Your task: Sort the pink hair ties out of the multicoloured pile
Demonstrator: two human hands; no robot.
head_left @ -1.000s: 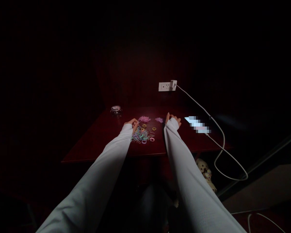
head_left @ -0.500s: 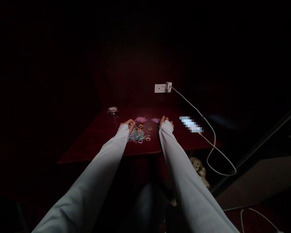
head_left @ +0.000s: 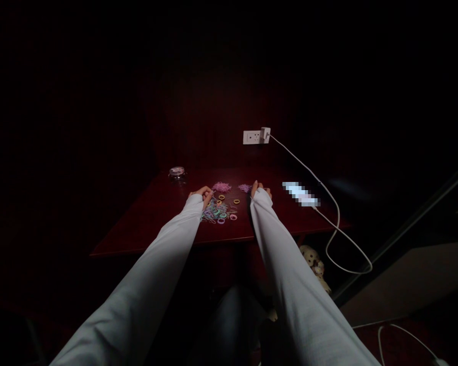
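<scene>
My left hand (head_left: pixel 203 194) is closed in a pinch at the upper left of a mixed pile of small elastic bands (head_left: pixel 216 210); a thin pale bit shows at its fingertips, too small to name. Several thicker hair ties lie among and beside the bands, including a yellow one (head_left: pixel 236 202) and a pink one (head_left: pixel 233 217). Beyond the left hand sits a heap of pink bands (head_left: pixel 222 187). My right hand (head_left: pixel 260 189) rests with curled fingers at the right edge of a smaller purple heap (head_left: pixel 245 188); anything in its fingers is hidden.
A lidded clear jar (head_left: pixel 177 175) stands at the back left of the dark red table (head_left: pixel 137 223). Right of my right hand lies a blurred-out phone (head_left: pixel 301 193), its white cable (head_left: pixel 338 213) running to a charger in the wall socket (head_left: pixel 252 137). Below the table's edge is a spotted plush toy (head_left: pixel 312 259).
Both hands hold nearly the same places. My right hand has shifted very slightly toward the purple heap; the whole view has moved a touch upward.
</scene>
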